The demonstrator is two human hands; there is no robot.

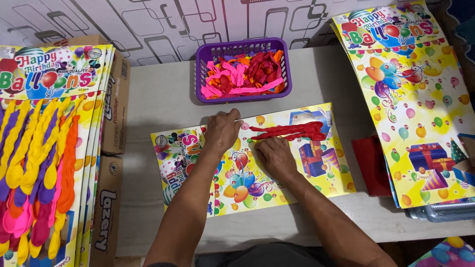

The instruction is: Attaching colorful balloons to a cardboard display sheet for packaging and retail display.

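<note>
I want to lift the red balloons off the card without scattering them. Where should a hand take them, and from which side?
Judging by their pose, pinch the red balloons at the narrow neck ends near the left hand, where they bunch together. Come from above: they lie flat across the printed card, with the right hand just below them.

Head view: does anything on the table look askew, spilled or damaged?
Nothing stands out. The printed card lies flat under the left hand and right hand, with red balloons lined along its top. The loose balloons stay inside the purple basket.
</note>
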